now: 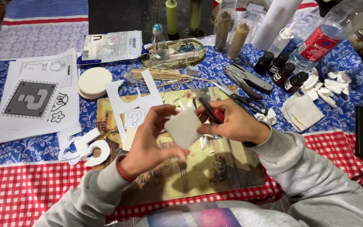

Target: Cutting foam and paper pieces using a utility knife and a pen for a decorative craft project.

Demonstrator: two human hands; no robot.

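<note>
My left hand [150, 141] pinches a small white square piece [184, 127] by its left side, holding it above a picture placemat [227, 168]. My right hand [234, 122] grips a dark thin craft knife [209, 109] with a red part, and its tip is at the square's upper right edge. Both hands hover over the mat's centre. White paper offcuts [133, 103] lie on the mat's upper left, and a cut-out white numeral [93, 149] rests at its left edge.
Printed paper sheets [34, 98] lie at left, a round white pad [94, 82] and wooden skewers [160, 75] behind. Scissors [244, 98], a grey tool [248, 77], small dark bottles [280, 69], white scraps [326, 88], a plastic bottle [328, 38] and an oval tray [173, 52] crowd the back right.
</note>
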